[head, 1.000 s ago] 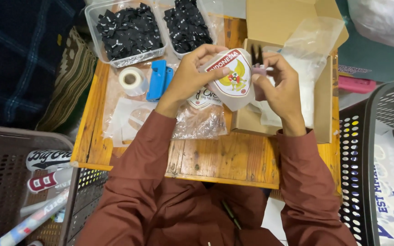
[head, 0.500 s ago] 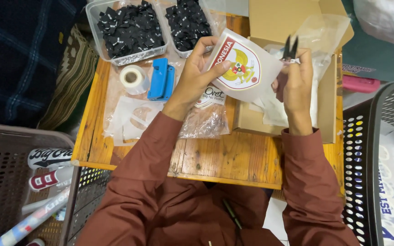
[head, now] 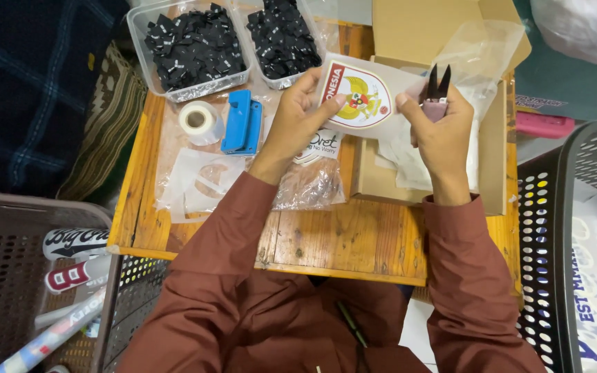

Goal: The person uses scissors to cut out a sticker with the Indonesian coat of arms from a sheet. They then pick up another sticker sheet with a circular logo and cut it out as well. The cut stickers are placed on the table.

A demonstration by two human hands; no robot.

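A white sheet bearing a red and gold shield-shaped crest patch is held up flat over the small wooden table. My left hand pinches its left edge, thumb on the front. My right hand grips its right edge and also holds small black thread snips, blades pointing up and apart. Both forearms wear rust-brown sleeves.
Two clear tubs of black labels stand at the table's far edge. A white tape roll, a blue tool and clear plastic bags lie at left. An open cardboard box is at right. Perforated baskets flank the table.
The sheet has been turned and spread flat, its crest now facing me. Both hands have risen slightly and the snips now point upward.
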